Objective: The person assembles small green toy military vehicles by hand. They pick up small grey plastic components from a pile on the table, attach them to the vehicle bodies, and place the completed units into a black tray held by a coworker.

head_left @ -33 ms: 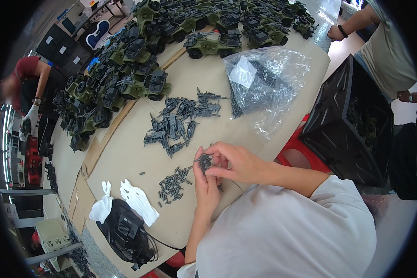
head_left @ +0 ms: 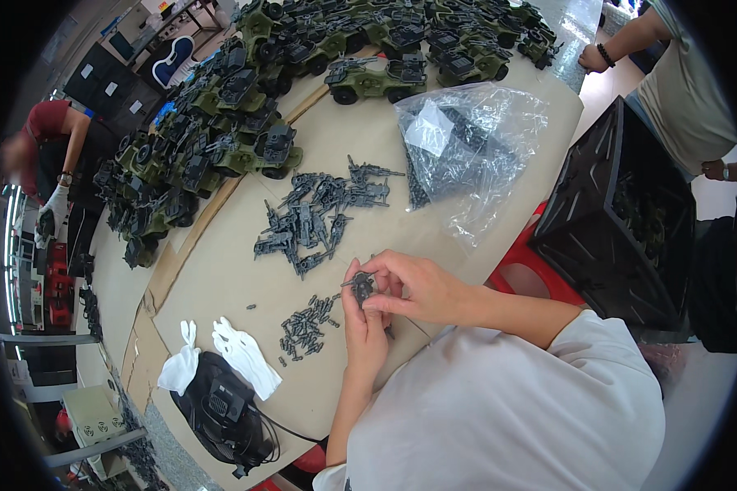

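My left hand [head_left: 365, 334] is closed around a small dark grey plastic toy gun piece [head_left: 361, 286] above the table's near side. From the right, my right hand [head_left: 419, 286] grips the same piece with bent fingers and thumb. Fingers cover much of it, so its full shape is hidden. Just left of my hands lies a loose heap of tiny dark grey plastic parts [head_left: 307, 329], with one stray part [head_left: 251, 306] apart from it. Farther off, a pile of grey toy guns [head_left: 307, 221] is spread on the brown table covering [head_left: 434, 237].
Green toy vehicles [head_left: 246, 123] crowd the far and left table. A clear plastic bag [head_left: 491, 147] holds dark parts at right. White gloves [head_left: 246, 356] and a black bag [head_left: 217, 413] lie near left. A black crate [head_left: 581, 221] stands beyond the right edge; two people are nearby.
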Demonstrator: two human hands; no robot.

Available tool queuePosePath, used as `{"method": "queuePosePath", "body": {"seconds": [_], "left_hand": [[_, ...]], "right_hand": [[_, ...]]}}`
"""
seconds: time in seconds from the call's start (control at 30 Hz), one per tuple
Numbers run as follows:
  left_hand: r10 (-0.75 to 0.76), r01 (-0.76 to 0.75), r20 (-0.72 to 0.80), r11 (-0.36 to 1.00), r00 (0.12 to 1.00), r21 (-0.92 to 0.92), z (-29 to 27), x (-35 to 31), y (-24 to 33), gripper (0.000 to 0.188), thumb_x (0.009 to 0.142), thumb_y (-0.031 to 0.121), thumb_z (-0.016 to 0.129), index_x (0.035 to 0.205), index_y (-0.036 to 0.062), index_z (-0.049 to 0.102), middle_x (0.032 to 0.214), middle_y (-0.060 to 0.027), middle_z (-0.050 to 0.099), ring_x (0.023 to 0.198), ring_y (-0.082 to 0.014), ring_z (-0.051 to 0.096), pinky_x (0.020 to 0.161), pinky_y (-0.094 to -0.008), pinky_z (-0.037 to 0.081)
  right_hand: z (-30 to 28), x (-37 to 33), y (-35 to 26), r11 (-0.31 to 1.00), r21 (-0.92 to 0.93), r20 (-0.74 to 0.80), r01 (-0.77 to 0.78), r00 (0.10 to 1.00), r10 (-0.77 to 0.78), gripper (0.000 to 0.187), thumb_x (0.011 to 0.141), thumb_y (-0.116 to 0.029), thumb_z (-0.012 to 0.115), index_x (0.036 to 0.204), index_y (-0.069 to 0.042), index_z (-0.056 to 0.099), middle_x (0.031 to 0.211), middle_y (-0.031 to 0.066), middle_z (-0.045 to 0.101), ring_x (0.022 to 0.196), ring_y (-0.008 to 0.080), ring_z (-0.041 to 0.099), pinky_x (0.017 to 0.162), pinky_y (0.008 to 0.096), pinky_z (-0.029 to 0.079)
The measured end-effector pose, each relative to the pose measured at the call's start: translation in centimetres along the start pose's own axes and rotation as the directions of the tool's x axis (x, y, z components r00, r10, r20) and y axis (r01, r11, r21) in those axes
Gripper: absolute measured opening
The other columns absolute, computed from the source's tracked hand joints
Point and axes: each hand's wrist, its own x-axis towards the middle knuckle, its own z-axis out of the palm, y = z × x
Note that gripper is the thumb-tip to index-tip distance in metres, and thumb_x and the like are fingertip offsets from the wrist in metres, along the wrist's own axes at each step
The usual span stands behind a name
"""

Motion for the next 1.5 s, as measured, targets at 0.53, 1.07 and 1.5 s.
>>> {"method": "queuePosePath", "body": {"seconds": [0.53, 1.07, 1.5], "left_hand": [[0.021, -0.022, 0.024, 0.998, 0.999, 0.056, -0.1, 0.1, -0.9, 0.055, 0.106, 0.031, 0.042, 0.151, 0.0041, 0.023, 0.081, 0.0025, 0.047, 0.063, -0.0036, 0.041, 0.054, -0.0194, 0.034], [-0.093, 0.101, -0.045, 0.957, 0.995, 0.273, -2.1, -0.8, -0.2, 0.032, 0.105, 0.026, 0.045, 0.125, 0.0016, 0.040, 0.076, 0.0016, 0.047, 0.063, -0.0055, 0.039, 0.055, -0.0213, 0.034], [0.151, -0.101, 0.029, 0.495, 0.988, 0.863, -6.1, 0.8, 3.3, 0.029, 0.087, 0.019, 0.069, 0.112, 0.0043, 0.065, 0.099, -0.0082, 0.057, 0.096, -0.0258, 0.053, 0.085, -0.0393, 0.036]], "right_hand": [[0.0, 0.5, 0.5, 0.996, 0.001, -0.012, 0.091, 0.996, -0.091, 0.035, 0.091, -0.022, 0.068, 0.118, -0.003, 0.055, 0.095, 0.0104, 0.063, 0.085, 0.0228, 0.066, 0.077, 0.0340, 0.053], [-1.3, 1.5, 2.5, 0.987, 0.119, 0.139, -0.104, 0.986, 0.087, 0.031, 0.093, -0.024, 0.066, 0.111, -0.001, 0.056, 0.089, 0.0124, 0.065, 0.082, 0.0240, 0.065, 0.076, 0.0359, 0.051], [-2.4, 5.9, 7.0, 0.821, -0.434, 0.282, 0.370, 0.922, -0.267, 0.020, 0.091, -0.015, 0.065, 0.107, -0.004, 0.061, 0.102, 0.0106, 0.061, 0.093, 0.0283, 0.063, 0.083, 0.0358, 0.051]]}}
